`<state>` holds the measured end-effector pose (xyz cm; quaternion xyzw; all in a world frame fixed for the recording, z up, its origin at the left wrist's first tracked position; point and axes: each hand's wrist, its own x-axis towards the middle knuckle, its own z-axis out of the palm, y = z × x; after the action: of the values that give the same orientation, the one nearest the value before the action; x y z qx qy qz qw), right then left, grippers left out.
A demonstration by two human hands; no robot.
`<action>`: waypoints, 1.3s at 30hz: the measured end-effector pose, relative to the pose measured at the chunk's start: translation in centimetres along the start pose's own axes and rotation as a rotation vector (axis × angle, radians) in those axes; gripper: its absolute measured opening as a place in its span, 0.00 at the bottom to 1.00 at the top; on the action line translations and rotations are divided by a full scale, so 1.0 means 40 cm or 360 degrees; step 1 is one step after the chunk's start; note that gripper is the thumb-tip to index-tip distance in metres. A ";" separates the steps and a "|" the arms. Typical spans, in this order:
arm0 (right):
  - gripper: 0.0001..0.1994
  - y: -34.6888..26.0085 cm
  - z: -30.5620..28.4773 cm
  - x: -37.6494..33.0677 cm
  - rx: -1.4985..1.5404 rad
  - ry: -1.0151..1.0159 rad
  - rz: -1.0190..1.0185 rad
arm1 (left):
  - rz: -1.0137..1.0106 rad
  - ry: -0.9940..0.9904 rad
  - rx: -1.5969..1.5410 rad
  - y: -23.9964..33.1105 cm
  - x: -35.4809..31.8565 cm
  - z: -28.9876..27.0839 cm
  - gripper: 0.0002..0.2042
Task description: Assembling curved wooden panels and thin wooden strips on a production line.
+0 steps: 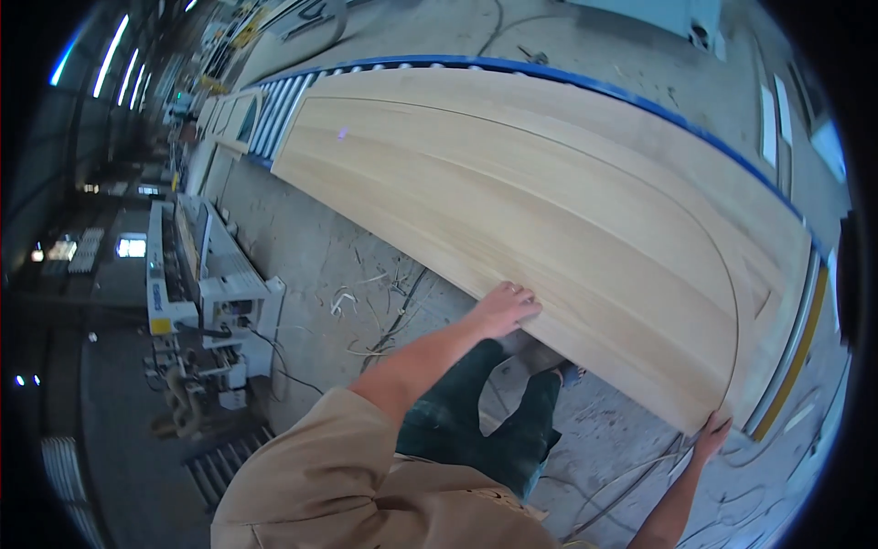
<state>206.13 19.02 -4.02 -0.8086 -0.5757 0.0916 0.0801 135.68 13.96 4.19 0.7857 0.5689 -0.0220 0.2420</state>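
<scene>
Seen from above through a wide, curved lens: a person in a tan short-sleeved shirt and dark green trousers stands on a concrete floor [311,247] beside a long, pale wooden door panel [512,201] with an arched line cut into its face. The panel lies flat on a blue-framed roller conveyor [558,75] and stretches from the upper left to the lower right. The left hand [503,308] rests on the panel's near long edge, palm down, fingers spread and curled lightly over the wood. The right hand [712,437] grips the panel's near corner at the lower right, fingers wrapped around the end of the board. Loose cables and pale wood shavings [352,302] are scattered on the floor near the person's feet. To the left stands a long white woodworking machine [197,274], and a second wooden panel [229,119] lies farther along the conveyor at the upper left
</scene>
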 end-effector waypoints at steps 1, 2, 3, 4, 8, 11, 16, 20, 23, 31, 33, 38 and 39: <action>0.39 -0.094 0.013 -0.019 0.0124 -0.0088 0.0116 | -0.0073 0.0032 0.0023 -0.012 -0.039 -0.023 0.34; 0.41 -0.176 0.007 -0.066 0.0223 -0.0172 0.0243 | -0.0130 0.0014 0.0030 -0.004 -0.069 -0.045 0.35; 0.39 -0.247 -0.005 -0.100 0.0115 -0.0086 0.0201 | -0.0175 0.0020 0.0022 0.002 -0.097 -0.060 0.37; 0.37 -0.317 -0.011 -0.121 0.0011 0.0015 0.0148 | -0.0224 0.0112 -0.0080 -0.004 -0.125 -0.069 0.38; 0.34 -0.550 0.007 -0.272 0.0173 -0.0127 -0.0350 | -0.0429 0.0631 -0.0674 -0.042 -0.315 -0.077 0.38; 0.37 -0.830 0.045 -0.501 0.0024 -0.0608 -0.0416 | -0.0690 0.0746 -0.1035 -0.159 -0.554 -0.082 0.35; 0.32 -1.303 0.085 -0.784 0.0200 -0.1121 -0.0419 | -0.1075 0.0895 -0.1149 -0.515 -0.988 -0.052 0.32; 0.27 -1.812 0.172 -0.845 0.0267 -0.1390 -0.0898 | -0.2001 0.0960 -0.1220 -0.882 -1.341 -0.031 0.32; 0.24 -2.215 0.171 -0.954 0.0567 -0.1482 -0.1046 | -0.2344 0.1144 -0.1085 -1.115 -1.629 -0.018 0.30; 0.22 -2.757 0.276 -0.917 0.0660 -0.1342 -0.1131 | -0.2345 0.1601 -0.1548 -1.444 -1.604 -0.156 0.24; 0.22 -2.884 0.344 -0.957 0.0621 -0.1352 -0.1137 | -0.2319 0.1664 -0.1800 -1.506 -1.600 -0.155 0.23; 0.19 -3.287 0.483 -1.039 0.0511 -0.1410 -0.1389 | -0.2429 0.1665 -0.1935 -1.657 -1.556 -0.133 0.22; 0.20 -3.384 0.509 -1.057 0.0481 -0.1494 -0.1365 | -0.2491 0.1729 -0.1957 -1.683 -1.536 -0.146 0.21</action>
<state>63.68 23.44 10.42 -0.3610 -0.8018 0.4747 -0.0375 51.78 -22.07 4.46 -0.1326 0.8480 0.4599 0.2276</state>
